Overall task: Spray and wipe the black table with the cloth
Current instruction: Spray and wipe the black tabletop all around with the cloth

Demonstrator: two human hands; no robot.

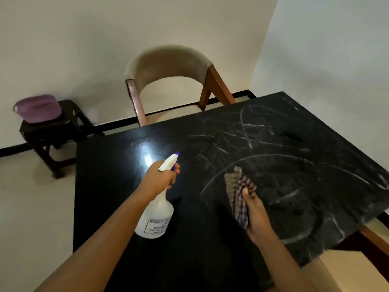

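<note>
I noted the black table (117,197) as a polished, stone-like top. It was glossy on its left part, where it threw back a bright glare, and dulled on its right by whitish, chalky smears. The spray bottle (156,216) read as smooth, translucent white plastic with a paper-like label. The cloth (239,199) looked woven, checked, soft and matt. I logged the chair (168,62) as matt beige fabric over varnished brown wood, the stool (69,121) as dark and shiny, and the basin (37,108) as purple plastic.

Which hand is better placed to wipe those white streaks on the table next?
The right hand: it holds the cloth over the streaked side of the table, while the left hand grips the spray bottle.
</note>
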